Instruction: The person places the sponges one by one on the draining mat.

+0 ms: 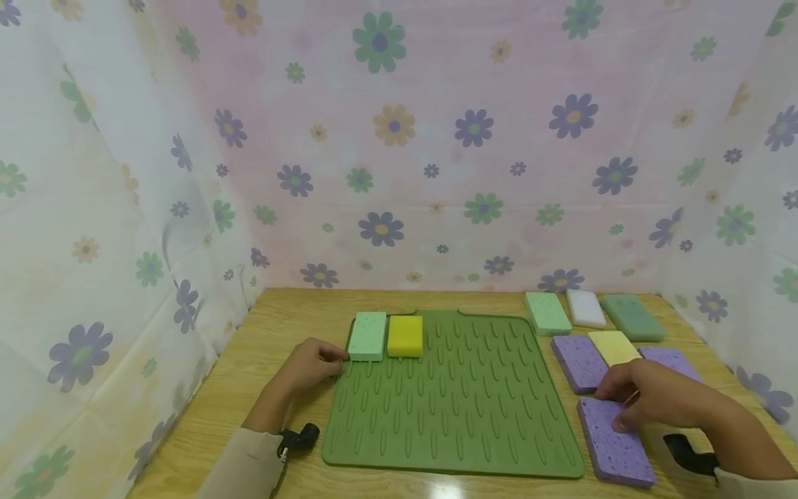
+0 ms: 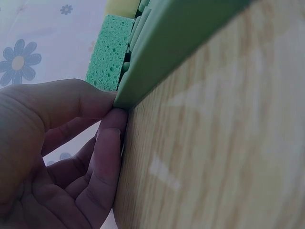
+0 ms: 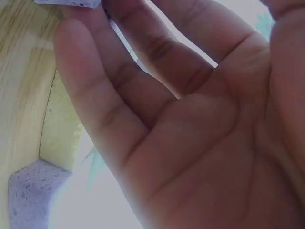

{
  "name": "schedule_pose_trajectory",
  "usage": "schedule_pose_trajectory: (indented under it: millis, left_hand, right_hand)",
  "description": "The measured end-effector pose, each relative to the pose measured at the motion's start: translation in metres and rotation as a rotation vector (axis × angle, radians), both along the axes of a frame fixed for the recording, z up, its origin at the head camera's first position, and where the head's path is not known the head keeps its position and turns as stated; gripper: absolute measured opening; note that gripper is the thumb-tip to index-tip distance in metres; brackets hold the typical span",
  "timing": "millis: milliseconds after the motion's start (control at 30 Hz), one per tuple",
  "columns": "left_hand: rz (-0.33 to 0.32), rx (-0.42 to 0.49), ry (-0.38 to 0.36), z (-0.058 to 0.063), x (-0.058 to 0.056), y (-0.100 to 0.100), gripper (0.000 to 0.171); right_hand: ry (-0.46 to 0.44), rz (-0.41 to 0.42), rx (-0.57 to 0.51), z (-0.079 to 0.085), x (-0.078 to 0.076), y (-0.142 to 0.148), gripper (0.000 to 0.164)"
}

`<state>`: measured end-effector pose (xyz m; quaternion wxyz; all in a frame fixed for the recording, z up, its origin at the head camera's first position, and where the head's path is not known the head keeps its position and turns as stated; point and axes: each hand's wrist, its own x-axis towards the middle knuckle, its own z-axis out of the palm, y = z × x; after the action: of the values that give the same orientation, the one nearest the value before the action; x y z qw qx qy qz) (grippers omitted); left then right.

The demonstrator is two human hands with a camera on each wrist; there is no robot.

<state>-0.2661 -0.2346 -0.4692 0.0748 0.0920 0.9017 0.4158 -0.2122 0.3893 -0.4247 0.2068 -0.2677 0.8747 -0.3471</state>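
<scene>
In the head view my left hand (image 1: 314,364) is at the left edge of a ridged green mat (image 1: 461,423). Thumb and fingers pinch that edge, as the left wrist view shows. A light green sponge (image 1: 368,336) and a yellow sponge (image 1: 406,336) lie side by side on the mat's far left part. On the other side, my right hand (image 1: 661,395) is over the far end of a purple sponge (image 1: 617,447), thumb spread from the fingers. Its palm faces the right wrist camera with nothing in it; the fingertips are partly hidden behind purple sponge.
Right of the mat lie more sponges: a light green one (image 1: 547,313), a white one (image 1: 585,308), a darker green one (image 1: 632,317), a pale yellow one (image 1: 614,345) and two purple ones (image 1: 578,364). Flower-patterned cloth (image 1: 436,138) hangs behind and beside the wooden table (image 1: 237,388).
</scene>
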Motion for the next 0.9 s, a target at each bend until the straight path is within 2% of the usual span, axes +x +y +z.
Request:
schedule_pose_trajectory:
  millis: [133,367,600,800,900]
  left_hand:
    - [0.000,0.007,0.004,-0.001,0.000,0.000,0.018]
    - [0.005,-0.009,0.017,-0.001,0.000,0.000,0.017]
    - [-0.004,-0.004,0.010,-0.002,0.000,0.000,0.017]
    - [-0.003,0.002,0.016,-0.001,0.001,0.000,0.018]
    - [-0.007,0.001,0.022,0.000,0.001,0.000,0.019]
  right_hand:
    - [-0.024,-0.013,0.019,0.000,-0.001,0.000,0.035]
    - [0.010,0.059,-0.033,0.002,0.002,-0.003,0.030]
    - [-0.229,0.031,-0.136,0.007,0.008,-0.009,0.028]
    - [-0.170,0.049,-0.170,0.012,0.007,-0.012,0.036]
    - [-0.140,0.057,-0.182,0.012,0.007,-0.013,0.035]
